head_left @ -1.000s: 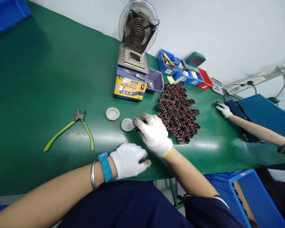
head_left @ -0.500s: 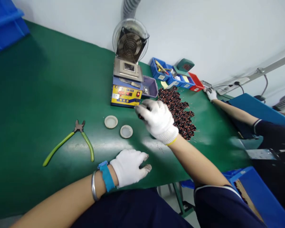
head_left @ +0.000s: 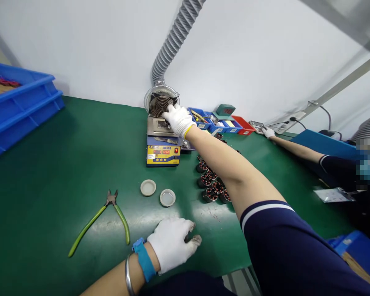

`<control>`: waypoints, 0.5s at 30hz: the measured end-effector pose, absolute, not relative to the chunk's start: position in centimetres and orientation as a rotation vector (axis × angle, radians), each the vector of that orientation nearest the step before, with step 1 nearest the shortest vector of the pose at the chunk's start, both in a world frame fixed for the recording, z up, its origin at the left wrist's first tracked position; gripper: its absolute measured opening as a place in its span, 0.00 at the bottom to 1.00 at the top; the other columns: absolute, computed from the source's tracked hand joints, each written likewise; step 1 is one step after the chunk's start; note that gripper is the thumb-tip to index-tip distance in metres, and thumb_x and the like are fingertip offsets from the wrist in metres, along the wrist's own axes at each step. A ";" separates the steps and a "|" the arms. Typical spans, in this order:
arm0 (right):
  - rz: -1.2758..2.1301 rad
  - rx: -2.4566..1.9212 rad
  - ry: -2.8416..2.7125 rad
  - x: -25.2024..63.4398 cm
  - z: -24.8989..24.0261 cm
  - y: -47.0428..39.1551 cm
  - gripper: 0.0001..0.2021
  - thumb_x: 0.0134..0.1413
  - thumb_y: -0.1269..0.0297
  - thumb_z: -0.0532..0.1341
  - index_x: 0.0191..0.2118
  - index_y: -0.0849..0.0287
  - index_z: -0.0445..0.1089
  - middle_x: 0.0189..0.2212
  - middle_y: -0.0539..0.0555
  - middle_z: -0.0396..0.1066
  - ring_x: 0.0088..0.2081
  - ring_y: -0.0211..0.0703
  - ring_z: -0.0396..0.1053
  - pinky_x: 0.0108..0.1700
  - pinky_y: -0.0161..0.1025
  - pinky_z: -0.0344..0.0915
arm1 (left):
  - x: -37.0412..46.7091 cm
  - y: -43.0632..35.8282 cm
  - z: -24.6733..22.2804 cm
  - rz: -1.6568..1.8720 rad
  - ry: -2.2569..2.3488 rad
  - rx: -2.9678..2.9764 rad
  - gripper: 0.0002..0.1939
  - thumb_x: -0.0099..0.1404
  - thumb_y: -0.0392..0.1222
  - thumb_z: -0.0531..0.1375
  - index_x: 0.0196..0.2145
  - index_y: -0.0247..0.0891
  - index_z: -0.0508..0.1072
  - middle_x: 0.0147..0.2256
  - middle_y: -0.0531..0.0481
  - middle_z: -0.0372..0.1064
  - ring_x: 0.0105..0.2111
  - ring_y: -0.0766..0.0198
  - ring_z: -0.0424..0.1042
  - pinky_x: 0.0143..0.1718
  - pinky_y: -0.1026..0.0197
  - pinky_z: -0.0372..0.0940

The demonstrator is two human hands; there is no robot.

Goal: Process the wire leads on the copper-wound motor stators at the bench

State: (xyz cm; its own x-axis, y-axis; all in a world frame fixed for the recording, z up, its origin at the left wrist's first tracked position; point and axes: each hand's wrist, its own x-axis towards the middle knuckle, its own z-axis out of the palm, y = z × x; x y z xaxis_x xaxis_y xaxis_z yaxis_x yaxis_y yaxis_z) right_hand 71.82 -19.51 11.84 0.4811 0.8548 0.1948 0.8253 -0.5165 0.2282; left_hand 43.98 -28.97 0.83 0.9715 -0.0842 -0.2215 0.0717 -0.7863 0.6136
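My right hand [head_left: 179, 119], in a white glove, is over the solder pot [head_left: 163, 154] with its yellow front panel. Its fingers are bent together above the pot's metal top, and what they hold is mostly hidden behind the glove. My left hand [head_left: 174, 242], also gloved, lies near the front edge of the green table with thumb and fingers apart and nothing between them. Two small shallow dishes [head_left: 148, 187] sit beyond it. To its left lie side cutters [head_left: 111, 199] with green handles, jaws spread. Black coil parts with copper windings [head_left: 211, 195] stand grouped under my right forearm.
A round fume hood with a fan grille [head_left: 160, 105] stands behind the pot, joined to a grey hose [head_left: 177, 37]. Blue bins [head_left: 200, 123] and a red bin [head_left: 243, 125] line the wall. Blue crates [head_left: 21, 111] are at left. A co-worker's gloved hand [head_left: 268, 132] touches a device at right.
My right hand has moved forward from in front of the solder pot to above its top. The view has tilted up. My left hand stays resting on the table.
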 end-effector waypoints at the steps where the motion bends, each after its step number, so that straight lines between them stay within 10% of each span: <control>1: 0.459 2.603 1.485 71.9 12.0 -19.8 0.18 0.60 0.76 0.50 0.53 0.61 0.67 0.53 0.66 0.59 0.52 0.63 0.60 0.47 0.56 0.64 | 44.0 -29.0 0.9 -0.317 -0.017 2.465 0.17 0.67 0.54 0.52 0.39 0.41 0.74 0.35 0.46 0.75 0.37 0.52 0.75 0.35 0.56 0.65; 15: 0.249 3.380 1.303 73.4 11.2 -19.3 0.16 0.56 0.54 0.62 0.39 0.64 0.73 0.39 0.64 0.72 0.43 0.58 0.71 0.46 0.47 0.68 | 43.9 -29.1 0.7 -0.213 -0.065 2.512 0.19 0.68 0.55 0.51 0.41 0.41 0.75 0.35 0.45 0.75 0.37 0.51 0.74 0.36 0.53 0.66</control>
